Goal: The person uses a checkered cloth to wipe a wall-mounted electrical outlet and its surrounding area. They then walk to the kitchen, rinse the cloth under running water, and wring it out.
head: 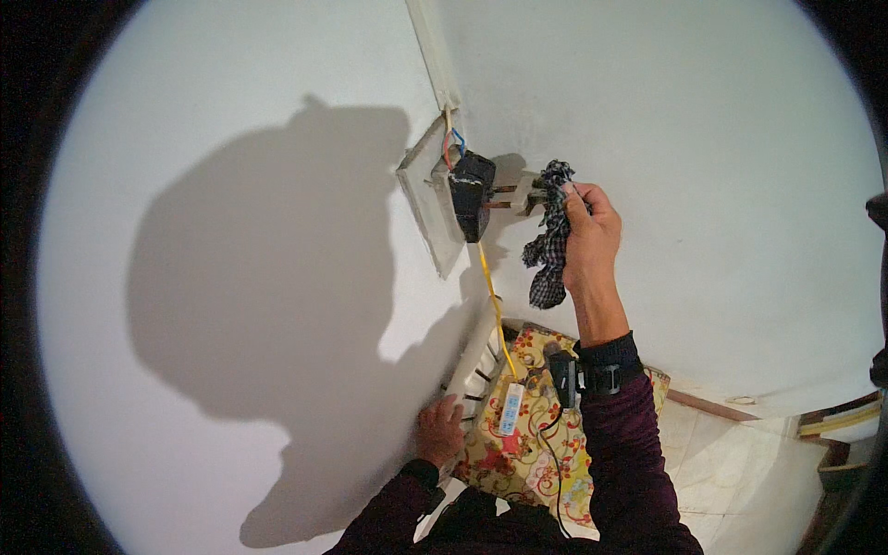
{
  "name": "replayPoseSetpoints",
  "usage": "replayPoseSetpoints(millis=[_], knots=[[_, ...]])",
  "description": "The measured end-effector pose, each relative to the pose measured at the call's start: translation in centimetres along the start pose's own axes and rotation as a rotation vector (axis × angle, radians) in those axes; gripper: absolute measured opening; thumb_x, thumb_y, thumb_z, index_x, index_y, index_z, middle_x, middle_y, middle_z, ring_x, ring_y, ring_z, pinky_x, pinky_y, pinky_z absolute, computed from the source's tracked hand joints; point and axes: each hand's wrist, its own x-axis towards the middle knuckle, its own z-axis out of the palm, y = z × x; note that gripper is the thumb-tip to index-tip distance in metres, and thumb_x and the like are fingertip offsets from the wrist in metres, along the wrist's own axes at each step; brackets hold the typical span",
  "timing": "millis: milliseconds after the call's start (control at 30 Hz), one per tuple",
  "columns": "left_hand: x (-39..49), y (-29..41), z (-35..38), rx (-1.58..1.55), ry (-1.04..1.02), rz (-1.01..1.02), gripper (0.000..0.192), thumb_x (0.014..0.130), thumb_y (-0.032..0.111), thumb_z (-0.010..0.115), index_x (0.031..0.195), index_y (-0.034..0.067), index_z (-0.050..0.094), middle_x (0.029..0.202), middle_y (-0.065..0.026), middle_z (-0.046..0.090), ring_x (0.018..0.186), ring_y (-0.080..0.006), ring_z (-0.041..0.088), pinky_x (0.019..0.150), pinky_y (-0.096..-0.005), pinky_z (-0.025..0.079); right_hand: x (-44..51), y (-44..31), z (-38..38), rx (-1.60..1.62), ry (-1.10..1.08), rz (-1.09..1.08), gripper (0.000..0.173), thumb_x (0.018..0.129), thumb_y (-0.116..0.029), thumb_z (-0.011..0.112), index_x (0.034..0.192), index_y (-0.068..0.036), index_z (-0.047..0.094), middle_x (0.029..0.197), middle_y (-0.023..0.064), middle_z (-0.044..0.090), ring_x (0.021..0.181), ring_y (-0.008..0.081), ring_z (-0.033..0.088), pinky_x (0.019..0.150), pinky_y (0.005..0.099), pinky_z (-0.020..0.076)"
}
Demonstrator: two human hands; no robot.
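Observation:
My right hand [593, 232] holds a crumpled black-and-white checked cloth [551, 236] just right of a bracket-like fitting [524, 195] on the wall. Left of it, a black plug or adapter [473, 194] sits at a pale electrical box [433, 201] in the wall corner; red and blue wires enter the box from above. A yellow cable [488, 274] runs down from the black piece to a white power strip [511, 409]. Low on the left, my left hand [440, 430] rests at the pale slatted edge of a piece of furniture; what its fingers grip is unclear.
A floral-covered surface [485, 458] lies below the wall, with the power strip on it. A black device [565, 378] with a black cord is strapped near my right wrist. Pale trunking [433, 55] runs up the corner. Floor tiles [721, 458] show at lower right.

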Motion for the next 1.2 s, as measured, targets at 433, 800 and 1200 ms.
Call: replayPoseSetpoints(millis=[433,800,1200], knots=[[0.3,-0.2,-0.5,0.028,-0.02,0.022,0.046,0.078,0.017,0.067,0.123,0.01,0.065,0.145,-0.0074,0.048,0.131,-0.0328,0.044,0.107,-0.0513,0.039,-1.0,0.5,-3.1,0.428,0.093,0.398,0.03,0.104,-0.026,0.048,0.118,-0.003,0.063,0.096,0.0081,0.068,0.076,0.021,0.064,0.065,0.0386,0.0562],[0.2,0.0,-0.5,-0.004,0.04,0.034,0.043,0.079,0.015,0.067,0.121,0.009,0.064,0.144,-0.0088,0.048,0.129,-0.0339,0.046,0.105,-0.0528,0.039,-1.0,0.2,0.4,0.116,0.007,0.105,0.032,0.097,-0.023,0.071,0.114,0.002,0.063,0.094,0.0053,0.069,0.078,0.0124,0.064,0.068,0.029,0.0547],[0.5,-0.1,-0.6,0.026,0.063,0.06,0.043,0.078,0.013,0.066,0.121,0.01,0.064,0.142,-0.0078,0.049,0.127,-0.0329,0.046,0.105,-0.0503,0.04,-1.2,3.4,-1.2,0.662,0.07,0.486,0.025,0.106,-0.024,0.049,0.112,-0.003,0.063,0.089,0.0094,0.066,0.076,0.0195,0.063,0.068,0.0356,0.0566]])
